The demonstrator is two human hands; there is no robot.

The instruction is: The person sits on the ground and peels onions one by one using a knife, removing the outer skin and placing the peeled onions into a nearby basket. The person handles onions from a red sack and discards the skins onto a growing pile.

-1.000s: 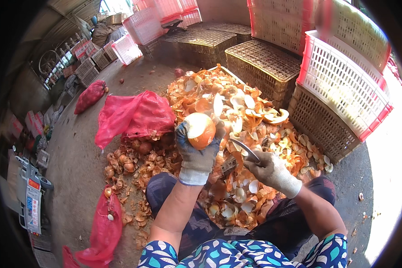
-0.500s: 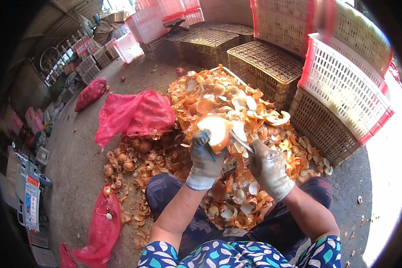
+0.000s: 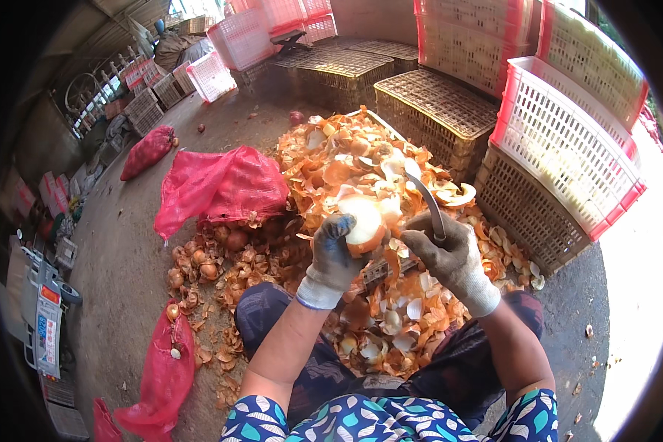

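A partly peeled onion (image 3: 364,221) shows white flesh above and orange-brown skin along its lower edge. My gloved left hand (image 3: 333,254) is closed around its left side. My gloved right hand (image 3: 455,258) is closed on a knife (image 3: 429,200), whose curved blade points up and away, clear of the onion. The thumb and finger of that hand are close to the onion's right side, near a strip of loose skin. Under both hands lies a big heap of onion skins (image 3: 331,147), which mostly hides a crate beneath it.
Left of the heap are a red mesh sack (image 3: 228,184) and unpeeled onions (image 3: 199,258). Another mesh sack (image 3: 166,368) lies flat at lower left, a filled one (image 3: 149,152) farther off. Stacked plastic crates (image 3: 567,147) stand on the right, with brown crates (image 3: 442,103) behind the heap.
My right hand has drawn back to the right from the onion, and the knife blade has swung up and away. The left hand keeps the onion in nearly the same place.
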